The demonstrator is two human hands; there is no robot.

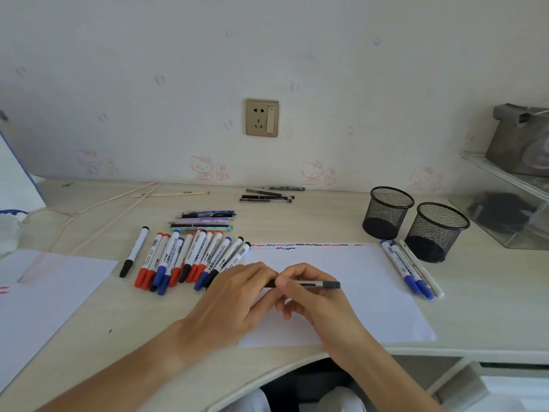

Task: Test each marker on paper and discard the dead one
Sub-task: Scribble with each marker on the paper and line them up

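Pale wood-grain desk (297,215) abuts a white cartoon-cat-patterned wall (178,84) bearing a gold-framed socket plate (262,117).

Soft, even daylight fills the scene with faint shadows, slight overall softness, and wide-angle bending at the edges.

No lettering you can read here. The markers (190,257) left of your paper (371,281) carry printed labels and barcode strips on their white barrels, but the characters are too small and blurred to make out. The same holds for the two blue-capped markers (405,267) right of the paper.
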